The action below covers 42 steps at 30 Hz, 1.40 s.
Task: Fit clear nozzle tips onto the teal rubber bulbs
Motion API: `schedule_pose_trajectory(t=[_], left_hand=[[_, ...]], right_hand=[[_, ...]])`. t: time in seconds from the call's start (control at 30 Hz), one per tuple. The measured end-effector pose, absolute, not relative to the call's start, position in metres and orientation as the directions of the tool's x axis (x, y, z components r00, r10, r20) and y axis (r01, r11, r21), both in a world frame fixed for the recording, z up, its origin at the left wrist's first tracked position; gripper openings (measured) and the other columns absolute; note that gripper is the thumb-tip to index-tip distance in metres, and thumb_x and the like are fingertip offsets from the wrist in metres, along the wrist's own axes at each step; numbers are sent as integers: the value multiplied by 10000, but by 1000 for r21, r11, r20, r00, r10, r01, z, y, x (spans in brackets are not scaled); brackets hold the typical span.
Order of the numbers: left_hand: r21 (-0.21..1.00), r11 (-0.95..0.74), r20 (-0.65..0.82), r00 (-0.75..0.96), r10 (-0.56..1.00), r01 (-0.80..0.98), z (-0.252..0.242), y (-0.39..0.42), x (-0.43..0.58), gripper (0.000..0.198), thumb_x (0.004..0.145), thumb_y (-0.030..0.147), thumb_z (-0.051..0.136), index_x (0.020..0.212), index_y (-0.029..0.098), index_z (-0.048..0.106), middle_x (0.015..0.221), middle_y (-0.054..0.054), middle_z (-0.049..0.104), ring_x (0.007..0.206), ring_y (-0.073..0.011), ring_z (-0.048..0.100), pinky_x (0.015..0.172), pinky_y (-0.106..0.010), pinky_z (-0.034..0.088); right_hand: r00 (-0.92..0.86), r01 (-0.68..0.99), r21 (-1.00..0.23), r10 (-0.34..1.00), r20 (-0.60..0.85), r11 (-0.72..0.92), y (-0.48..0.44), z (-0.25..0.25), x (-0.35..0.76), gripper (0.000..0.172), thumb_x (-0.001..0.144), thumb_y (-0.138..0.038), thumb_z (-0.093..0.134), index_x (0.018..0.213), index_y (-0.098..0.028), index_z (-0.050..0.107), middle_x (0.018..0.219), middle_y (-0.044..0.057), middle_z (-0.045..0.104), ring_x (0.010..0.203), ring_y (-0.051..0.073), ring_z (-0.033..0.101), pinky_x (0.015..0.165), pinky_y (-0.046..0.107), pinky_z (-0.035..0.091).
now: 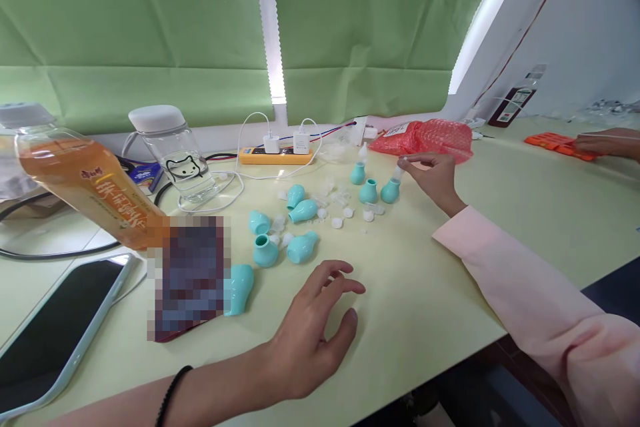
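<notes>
My right hand, in a pink sleeve, pinches a translucent plastic piece at the mouth of an upright teal bulb-shaped bottle. How deep the piece sits is hard to make out. Beside it stand another teal bottle and a teal bottle with a clear piece in its neck. My left hand hovers or rests over the near table, fingers apart, holding nothing. Several more teal bottles lie or stand to its upper left, among small translucent parts.
A tilted orange drink bottle, a clear water bottle, a phone and a blurred dark red-edged item occupy the left. Behind are a power strip and red bubble wrap. Another person's hand touches an orange object.
</notes>
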State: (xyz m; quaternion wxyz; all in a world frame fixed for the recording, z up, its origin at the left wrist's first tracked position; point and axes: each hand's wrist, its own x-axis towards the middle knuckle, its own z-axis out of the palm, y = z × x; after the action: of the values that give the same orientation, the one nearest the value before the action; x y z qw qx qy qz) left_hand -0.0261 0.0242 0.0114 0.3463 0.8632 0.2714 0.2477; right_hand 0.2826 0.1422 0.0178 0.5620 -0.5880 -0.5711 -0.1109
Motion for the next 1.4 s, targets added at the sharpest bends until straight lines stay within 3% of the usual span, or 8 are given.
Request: schedule_pose_trajectory(t=[0.1, 0.2, 0.3, 0.43, 0.67, 0.9, 1.13, 1.4], left_hand=[[729, -614, 239, 728, 642, 303, 11, 24, -26, 242, 769, 122, 378, 985, 204, 451, 1127, -62, 387, 944, -153, 457, 819, -316, 414], [733, -606, 226, 728, 647, 310, 10, 25, -26, 239, 763, 118, 381, 976, 200, 453, 1122, -60, 389, 940, -150, 458, 823, -312, 412], [736, -599, 212, 733, 646, 315, 8, 25, -26, 234, 762, 120, 383, 970, 200, 456, 1119, -60, 390, 925, -146, 465, 823, -313, 415], [728, -617, 237, 734, 636, 300, 6, 25, -24, 233, 749, 99, 388, 941, 202, 468, 1098, -57, 407, 946, -150, 457, 817, -308, 412], [721, -619, 235, 729, 643, 313, 2, 26, -24, 223, 746, 104, 389, 926, 206, 472, 1095, -59, 410, 931, -154, 469, 809, -317, 422], [716, -627, 252, 725, 641, 305, 1, 26, -23, 211, 742, 96, 390, 901, 196, 486, 1069, -59, 425, 954, -151, 459, 800, -291, 420], [716, -629, 264, 717, 645, 302, 0, 26, -25, 217, 736, 99, 400, 898, 200, 504, 1062, -55, 438, 884, -150, 480, 780, -307, 427], [711, -635, 268, 719, 641, 302, -1, 25, -25, 221, 737, 98, 397, 903, 195, 505, 1051, -58, 446, 891, -149, 482, 796, -302, 421]], right_hand=[[237, 876, -367, 382, 893, 314, 132, 23, 271, 206, 638, -290, 613, 811, -179, 609, 886, 62, 626, 862, 211, 558, 806, 405, 413], [-30, 907, -66, 220, 975, 415, 117, 24, 249, 173, 647, -224, 605, 818, -203, 586, 892, 52, 591, 846, 195, 532, 775, 384, 418], [-400, 782, 109, 360, 843, 614, 104, 16, 221, 119, 681, -186, 570, 798, -198, 590, 718, 32, 548, 678, 145, 503, 605, 285, 440], [-547, 743, 40, 572, 612, 668, 98, -2, 194, 200, 752, -252, 495, 914, -175, 582, 744, 57, 492, 716, 155, 466, 592, 274, 424], [-451, 871, 23, 781, 432, 491, 111, -11, 171, 419, 771, -409, 438, 1119, -179, 481, 924, 105, 460, 861, 233, 388, 713, 378, 362], [-393, 892, -43, 821, 415, 449, 128, -16, 154, 307, 791, -380, 412, 998, -191, 538, 929, 90, 487, 883, 226, 383, 724, 364, 294], [-439, 808, -173, 771, 460, 563, 129, -17, 155, 138, 717, -235, 477, 821, -153, 518, 825, 49, 552, 804, 178, 484, 737, 344, 283], [-480, 711, -358, 789, 382, 606, 126, -5, 162, 266, 658, -155, 500, 924, -151, 522, 819, 41, 585, 688, 134, 532, 663, 271, 409]])
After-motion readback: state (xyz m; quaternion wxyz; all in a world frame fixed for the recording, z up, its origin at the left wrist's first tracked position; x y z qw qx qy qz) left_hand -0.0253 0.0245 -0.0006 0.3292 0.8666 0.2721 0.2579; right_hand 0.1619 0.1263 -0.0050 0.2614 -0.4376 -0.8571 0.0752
